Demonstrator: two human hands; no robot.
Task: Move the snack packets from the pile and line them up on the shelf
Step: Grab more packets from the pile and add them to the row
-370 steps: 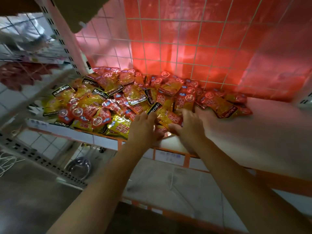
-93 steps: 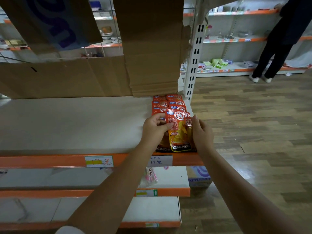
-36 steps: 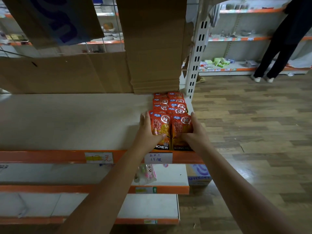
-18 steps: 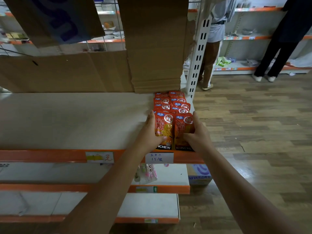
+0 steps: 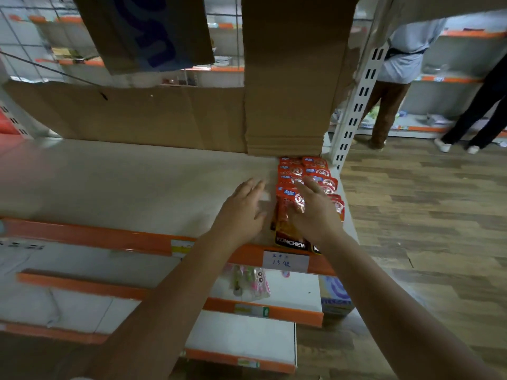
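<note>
Red and orange snack packets (image 5: 290,223) lie in two overlapping rows at the right end of the beige shelf (image 5: 131,185), running from the cardboard back to the orange front rail. My left hand (image 5: 244,209) hovers over the bare shelf just left of the rows, fingers straight, holding nothing. My right hand (image 5: 315,212) is spread over the front packets, fingers extended, covering part of the right row. The pile of packets is out of view.
Cardboard sheets (image 5: 290,78) hang behind and above the shelf. A white slotted upright (image 5: 356,105) stands at the right end. Lower shelves carry a pink packaged item (image 5: 249,281). Two people (image 5: 395,78) stand at far shelves across the wooden floor.
Both hands have let go of the front packets and pulled back; the left hand has moved left onto bare shelf. The view has turned slightly left.
</note>
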